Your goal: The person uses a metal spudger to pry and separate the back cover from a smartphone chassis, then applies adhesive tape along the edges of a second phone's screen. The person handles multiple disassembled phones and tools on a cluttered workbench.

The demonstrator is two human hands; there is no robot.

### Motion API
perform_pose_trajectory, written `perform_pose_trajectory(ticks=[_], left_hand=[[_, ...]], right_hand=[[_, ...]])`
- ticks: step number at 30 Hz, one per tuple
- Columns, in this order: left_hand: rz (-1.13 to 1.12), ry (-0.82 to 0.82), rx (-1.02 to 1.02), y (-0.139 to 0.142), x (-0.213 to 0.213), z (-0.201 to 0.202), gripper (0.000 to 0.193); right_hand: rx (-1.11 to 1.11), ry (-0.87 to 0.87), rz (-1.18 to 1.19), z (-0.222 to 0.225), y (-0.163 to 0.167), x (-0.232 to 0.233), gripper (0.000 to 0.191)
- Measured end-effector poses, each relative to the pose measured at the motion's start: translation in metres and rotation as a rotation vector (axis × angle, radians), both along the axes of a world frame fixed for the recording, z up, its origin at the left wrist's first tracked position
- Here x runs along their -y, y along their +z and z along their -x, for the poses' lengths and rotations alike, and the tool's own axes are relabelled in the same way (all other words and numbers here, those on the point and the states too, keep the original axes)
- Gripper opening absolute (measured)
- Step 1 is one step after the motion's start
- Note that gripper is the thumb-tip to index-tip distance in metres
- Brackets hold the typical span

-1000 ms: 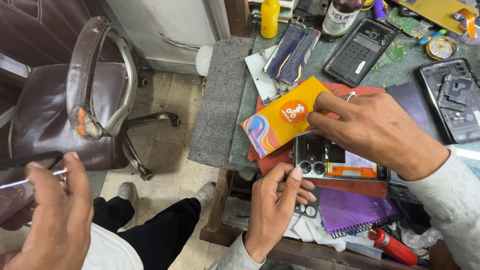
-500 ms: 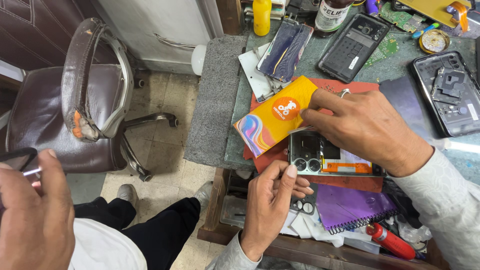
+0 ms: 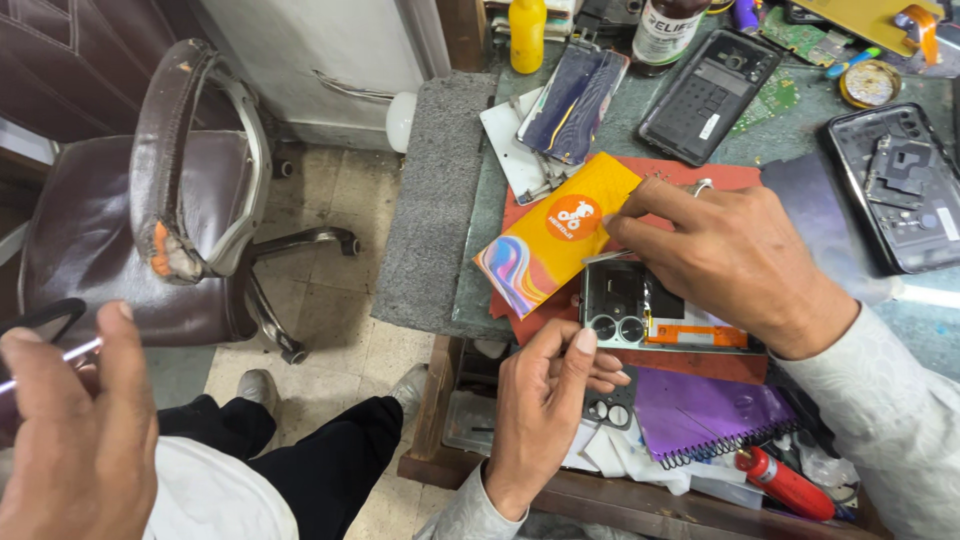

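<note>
1. At the far left, another person's hand (image 3: 75, 440) is raised in the foreground with a thin, partly blurred object pinched near its thumb; what it is cannot be told.
2. Behind it stands a worn brown leather office chair (image 3: 150, 210), its armrest padding cracked and showing orange, on a tiled floor.
3. A grey, rough-textured mat (image 3: 430, 200) hangs over the left edge of the green surface (image 3: 800, 130).
4. The person's left hand (image 3: 545, 400) sits just below the surface edge, its fingers curled half shut and its thumb raised; the fingertips touch the lower edge of the opened phone body (image 3: 650, 310), seemingly to steady it, without gripping it.
5. That phone lies flat on a red pad (image 3: 720, 180), back cover off, twin camera rings and an orange strip showing.
6. A glossy orange card with a swirl pattern (image 3: 550, 245) lies tilted just beside it.
7. The right hand (image 3: 730, 255) rests over the phone's upper edge, its fingers closed in a pinch on a thin, small part at the frame, too small to identify.
8. Farther right lie a purple spiral notebook (image 3: 710, 415) and a red-handled tool (image 3: 785, 485); dismantled black phone shells (image 3: 905, 185) lie on the surface.
</note>
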State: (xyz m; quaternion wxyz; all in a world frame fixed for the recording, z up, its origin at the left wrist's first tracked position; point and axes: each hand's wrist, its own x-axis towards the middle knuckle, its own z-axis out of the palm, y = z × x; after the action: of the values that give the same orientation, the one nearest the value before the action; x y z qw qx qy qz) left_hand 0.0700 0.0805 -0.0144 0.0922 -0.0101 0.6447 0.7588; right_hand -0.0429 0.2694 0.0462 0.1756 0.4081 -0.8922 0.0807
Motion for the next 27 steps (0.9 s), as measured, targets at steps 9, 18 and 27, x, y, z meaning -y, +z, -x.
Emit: perform_pose_trajectory(ticks=[9,18,27], left_hand=[[0.052,0.000,-0.040,-0.002,0.000,-0.001,0.036],[-0.003,0.012,0.007,-0.006,-0.002,0.001,0.035],[-0.040,0.004,0.021,-0.007,0.000,0.001,0.035]], right_hand=[[-0.042,-0.106,0.071,0.000,0.007,-0.001,0.018],[0.063,-0.101,0.275,-0.011,0.026,-0.011,0.022],[-0.086,-0.370,0.165,0.020,0.020,-0.090,0.017]])
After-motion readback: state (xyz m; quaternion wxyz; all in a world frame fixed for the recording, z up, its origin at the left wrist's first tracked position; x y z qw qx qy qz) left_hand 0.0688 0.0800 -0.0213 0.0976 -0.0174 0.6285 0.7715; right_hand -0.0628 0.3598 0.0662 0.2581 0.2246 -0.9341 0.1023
